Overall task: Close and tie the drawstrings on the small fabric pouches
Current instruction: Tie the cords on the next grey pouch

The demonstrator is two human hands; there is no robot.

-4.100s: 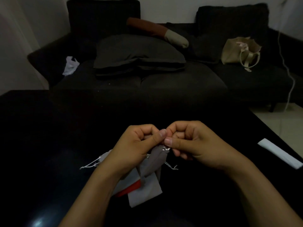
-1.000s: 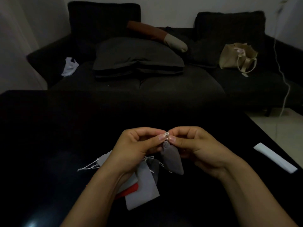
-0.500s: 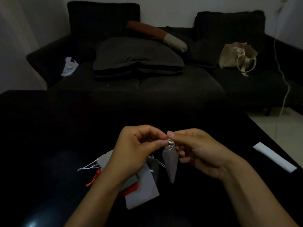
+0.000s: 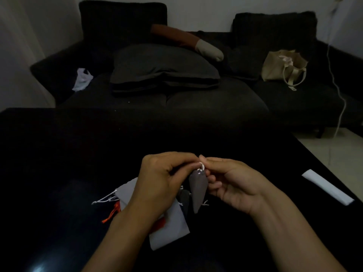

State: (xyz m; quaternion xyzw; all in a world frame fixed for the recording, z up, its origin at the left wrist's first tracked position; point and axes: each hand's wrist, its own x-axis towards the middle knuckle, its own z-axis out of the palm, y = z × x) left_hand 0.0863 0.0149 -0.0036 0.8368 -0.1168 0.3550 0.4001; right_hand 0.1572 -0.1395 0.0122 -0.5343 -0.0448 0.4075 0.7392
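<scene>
A small dark grey pouch (image 4: 198, 188) hangs above the black table (image 4: 59, 163), its mouth gathered shut at the top. My left hand (image 4: 163, 181) and my right hand (image 4: 233, 181) both pinch its white drawstring (image 4: 201, 167) at the neck, fingertips almost touching. Below my left hand lies a pile of other pouches: a light grey one (image 4: 170, 230), another light grey one (image 4: 126, 191) with loose white cords (image 4: 104, 199), a dark one partly hidden, and an orange one (image 4: 114, 212) mostly covered.
A white folded strip (image 4: 328, 186) lies near the table's right edge. Beyond the table stands a dark sofa (image 4: 196, 99) with cushions, a beige tote bag (image 4: 282, 65) and a white plastic bag (image 4: 82, 78). A white cable (image 4: 340, 95) hangs at the right.
The grey pouch has turned from a broad face to an edge-on, pointed hang under my fingers. Both hands stayed close together at its neck, working the white cord.
</scene>
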